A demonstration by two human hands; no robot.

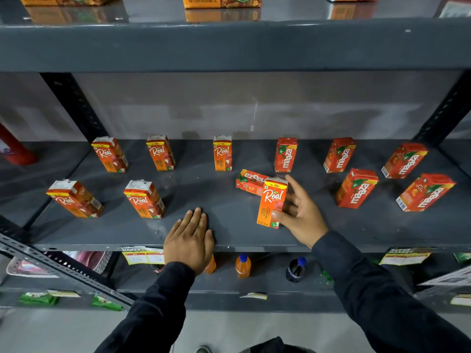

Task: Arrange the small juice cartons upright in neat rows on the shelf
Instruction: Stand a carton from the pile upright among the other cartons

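Observation:
Small orange Real cartons stand upright on the grey shelf (229, 233): three in the back row (222, 153) and two in front at the left (144, 200). Several red Maaza cartons (356, 188) stand upright on the right half. One Maaza carton (249, 183) lies on its side near the middle. Just in front of it stands a Real carton (271, 202), held upright by my right hand (300, 215) with the thumb on its lower front and fingers behind it. My left hand (190, 238) rests flat, palm down, on the shelf's front edge, holding nothing.
The shelf above carries larger orange cartons (221, 1). Below are small bottles (243, 266), price tags (142, 256) and green packets (38, 298). A red object (15, 149) stands in the left bay. Perforated uprights (74, 105) frame the shelf.

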